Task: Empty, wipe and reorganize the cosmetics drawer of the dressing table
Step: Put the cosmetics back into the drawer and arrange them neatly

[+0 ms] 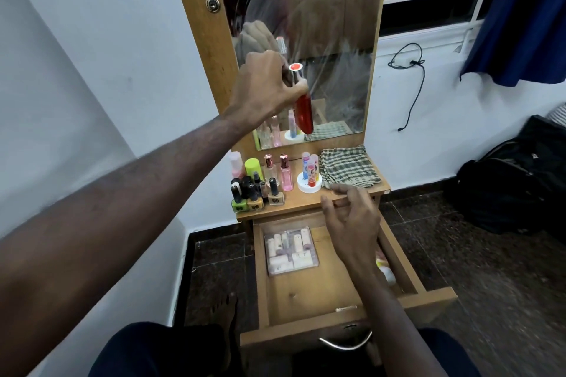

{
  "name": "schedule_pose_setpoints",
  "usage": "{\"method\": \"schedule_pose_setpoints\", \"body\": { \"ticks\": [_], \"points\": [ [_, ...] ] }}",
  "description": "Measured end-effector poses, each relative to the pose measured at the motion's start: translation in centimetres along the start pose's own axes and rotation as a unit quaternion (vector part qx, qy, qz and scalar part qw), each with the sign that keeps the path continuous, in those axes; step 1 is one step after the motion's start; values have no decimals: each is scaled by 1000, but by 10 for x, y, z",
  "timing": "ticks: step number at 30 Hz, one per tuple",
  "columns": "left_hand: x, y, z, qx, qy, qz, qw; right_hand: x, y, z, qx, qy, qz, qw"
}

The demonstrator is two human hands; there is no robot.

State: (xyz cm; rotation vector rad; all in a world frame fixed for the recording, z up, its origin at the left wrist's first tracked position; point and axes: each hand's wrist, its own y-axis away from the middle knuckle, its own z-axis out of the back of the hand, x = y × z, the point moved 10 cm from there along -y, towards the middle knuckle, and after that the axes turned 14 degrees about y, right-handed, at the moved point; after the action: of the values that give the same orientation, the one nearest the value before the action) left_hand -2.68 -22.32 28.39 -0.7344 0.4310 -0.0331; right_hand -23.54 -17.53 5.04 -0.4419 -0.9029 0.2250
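Below the table [309, 208], the drawer [306, 291] is pulled open; one clear box [289, 251] of small tubes, judged light and rigid, is best gripped by its sides. One checked cloth [349, 167] lies soft above. A red bottle [303, 112], likely slippery, is clasped by the left hand [263, 86]; the right hand [352, 223] hovers loose.

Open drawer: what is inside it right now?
A clear box of small pale tubes lies at the back left of the drawer. A thin stick lies near the front. The right hand and forearm hide most of something pale and yellow at the right wall.
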Motion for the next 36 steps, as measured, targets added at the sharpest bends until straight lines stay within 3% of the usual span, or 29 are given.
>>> {"method": "schedule_pose_setpoints", "body": {
  "ticks": [5, 11, 17, 19, 23, 28, 33, 36],
  "points": [
    [-46, 40, -13, 79, 28, -19, 996, 36, -1, 14, -33, -41, 10, 999],
    [-43, 115, -59, 164, 14, -7, 986, 22, 28, 6, -27, -33, -3, 999],
    [-15, 184, -100, 235, 24, 7, 972, -1, 38, -28, 70, 15, 23, 997],
    [-3, 199, -108, 249, 57, 16, 967, -17, 42, -44, 129, 34, -16, 991],
    [40, 228, -101, 226, 45, 74, 970, -64, 57, -85, 237, 8, -183, 954],
    [95, 285, -109, 245, -5, 178, 953, -80, 79, -140, 251, -191, -345, 884],
    [105, 305, -120, 240, -82, 158, 954, -81, 99, -174, 254, -260, -441, 820],
    [111, 301, -119, 220, -102, 165, 956, -80, 100, -176, 262, -255, -442, 819]
  ]
}}
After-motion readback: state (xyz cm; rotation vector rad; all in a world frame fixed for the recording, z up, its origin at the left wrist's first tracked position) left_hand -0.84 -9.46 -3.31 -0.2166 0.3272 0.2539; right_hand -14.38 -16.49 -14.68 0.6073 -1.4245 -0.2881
